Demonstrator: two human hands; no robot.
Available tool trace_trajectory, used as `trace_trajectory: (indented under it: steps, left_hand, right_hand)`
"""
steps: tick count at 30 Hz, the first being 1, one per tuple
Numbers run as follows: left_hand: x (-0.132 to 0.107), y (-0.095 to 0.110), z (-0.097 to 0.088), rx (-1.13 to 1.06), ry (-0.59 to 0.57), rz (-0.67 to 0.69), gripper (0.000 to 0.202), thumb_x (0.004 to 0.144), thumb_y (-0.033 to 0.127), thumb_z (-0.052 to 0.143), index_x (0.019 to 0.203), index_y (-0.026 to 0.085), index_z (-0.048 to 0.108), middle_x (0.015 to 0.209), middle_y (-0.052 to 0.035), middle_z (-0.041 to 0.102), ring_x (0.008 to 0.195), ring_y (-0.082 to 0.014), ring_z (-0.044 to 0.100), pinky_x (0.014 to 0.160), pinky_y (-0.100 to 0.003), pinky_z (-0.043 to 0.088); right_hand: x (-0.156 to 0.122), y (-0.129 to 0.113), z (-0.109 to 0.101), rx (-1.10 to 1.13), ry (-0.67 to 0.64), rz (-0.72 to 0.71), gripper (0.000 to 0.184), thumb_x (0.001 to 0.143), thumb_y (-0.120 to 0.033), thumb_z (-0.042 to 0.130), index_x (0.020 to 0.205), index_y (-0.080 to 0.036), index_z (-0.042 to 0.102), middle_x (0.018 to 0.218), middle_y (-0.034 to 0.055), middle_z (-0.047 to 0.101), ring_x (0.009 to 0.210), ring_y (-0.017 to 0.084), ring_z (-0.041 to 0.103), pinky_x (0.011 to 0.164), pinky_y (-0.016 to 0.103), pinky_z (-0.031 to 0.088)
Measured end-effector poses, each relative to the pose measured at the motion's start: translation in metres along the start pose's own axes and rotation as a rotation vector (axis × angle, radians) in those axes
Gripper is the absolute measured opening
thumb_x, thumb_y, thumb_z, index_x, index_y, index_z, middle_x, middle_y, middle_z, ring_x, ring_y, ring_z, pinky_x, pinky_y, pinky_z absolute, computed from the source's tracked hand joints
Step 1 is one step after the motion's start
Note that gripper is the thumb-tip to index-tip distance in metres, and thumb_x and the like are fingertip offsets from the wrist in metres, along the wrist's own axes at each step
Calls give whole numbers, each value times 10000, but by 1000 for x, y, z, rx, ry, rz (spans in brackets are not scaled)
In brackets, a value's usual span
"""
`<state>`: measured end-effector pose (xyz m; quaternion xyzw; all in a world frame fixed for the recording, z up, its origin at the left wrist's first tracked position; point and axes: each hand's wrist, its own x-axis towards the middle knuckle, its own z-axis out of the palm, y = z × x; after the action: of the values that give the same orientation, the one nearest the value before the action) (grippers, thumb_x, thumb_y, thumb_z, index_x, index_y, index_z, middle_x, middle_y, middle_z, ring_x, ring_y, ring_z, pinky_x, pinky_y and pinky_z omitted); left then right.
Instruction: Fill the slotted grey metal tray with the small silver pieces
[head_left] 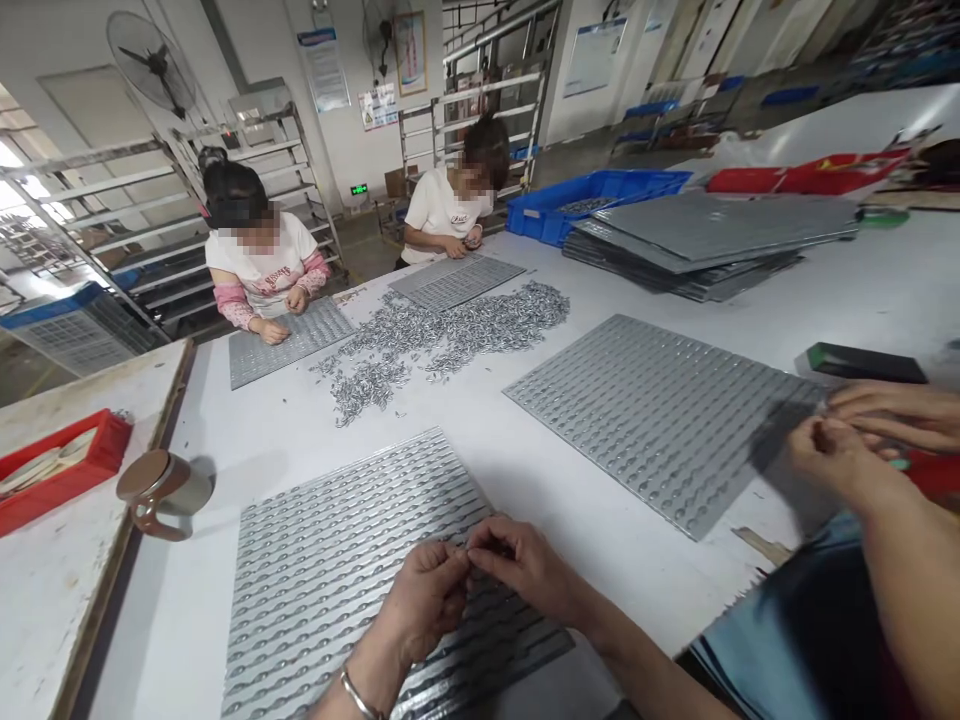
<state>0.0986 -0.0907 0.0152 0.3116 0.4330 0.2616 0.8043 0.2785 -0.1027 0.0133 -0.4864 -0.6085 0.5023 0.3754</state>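
My left hand point(429, 592), with a bracelet at the wrist, is closed in a pinch. Its fingertips meet those of my right hand point(525, 565), which is pinched too; whatever lies between them is too small to make out. Both hands hover over the right part of a grey sheet point(330, 560) covered in rows of small shiny raised pieces. Beyond that sheet, a loose heap of small silvery metal pieces point(480, 330) spreads over the white table point(300, 440).
To the right, a co-worker's hands point(862, 430) work at another grey sheet point(637, 410). Two people point(259, 250) point(454, 205) sit opposite with sheets. A brown mug point(166, 490) and red bin point(67, 465) stand left. Stacked sheets point(712, 230) and a blue crate point(547, 210) lie far right.
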Motion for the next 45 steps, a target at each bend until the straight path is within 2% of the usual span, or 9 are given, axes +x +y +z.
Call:
trace_trajectory:
  steps: [3,8,12,18,24,29,33,39,45]
  left_hand:
    - [4,-4,-3,-50,17,-22,561,579,621,888,672,182,552,414,107,373,327,-26,207,334,-202,79]
    - [10,-11,-7,-161,103,-19,590,488,547,954,699,163,559,575,60,533,378,-9,256,347,-186,70]
    - [8,-11,-10,-199,136,-51,591,461,495,977,778,135,632,618,50,544,410,-10,293,361,-174,83]
    - [6,-4,-14,-267,118,-75,524,481,375,987,799,124,653,667,29,571,441,-6,315,381,-159,94]
    - [12,2,-14,-325,153,-25,551,455,383,999,776,127,631,702,21,594,444,1,289,369,-150,115]
    - [12,5,-14,-347,217,42,559,454,336,994,838,119,650,697,32,577,470,-11,338,371,-140,150]
    - [12,3,-12,-323,244,74,564,443,331,990,842,141,640,551,83,484,436,-27,316,372,-160,135]
    - [18,-7,-1,-202,284,104,527,452,405,968,740,178,590,425,119,379,387,-34,244,382,-195,125]
    - [20,-5,3,-163,307,118,522,493,463,948,740,178,586,422,119,365,393,-33,235,393,-194,126]
  right_hand:
    - [12,4,-9,-121,59,-38,251,900,-389,577,772,-194,667,748,10,685,740,168,611,679,265,476]
    - [59,31,-16,-378,366,65,258,894,-376,544,798,-193,698,816,46,727,762,195,651,731,295,489]
    - [84,46,-8,-526,341,128,230,891,-318,554,776,-196,712,831,47,748,789,200,677,752,289,489]
    - [87,50,2,-600,323,187,165,875,-242,576,760,-207,689,812,32,738,799,198,669,764,288,462]
    - [94,54,4,-658,371,259,39,854,-215,600,861,-189,629,866,51,714,811,196,642,723,279,438]
    - [79,39,0,-460,376,167,62,860,-258,575,886,-204,590,795,15,675,732,171,614,700,278,463]
    - [46,13,1,-265,190,5,261,933,-412,507,801,-212,611,736,7,658,688,165,588,670,288,457]
    - [14,-7,3,-128,59,67,272,920,-407,524,779,-202,633,691,-9,606,650,146,558,589,248,439]
    - [25,4,-6,-42,22,143,246,895,-403,553,830,-184,644,729,-4,643,597,132,552,549,239,442]
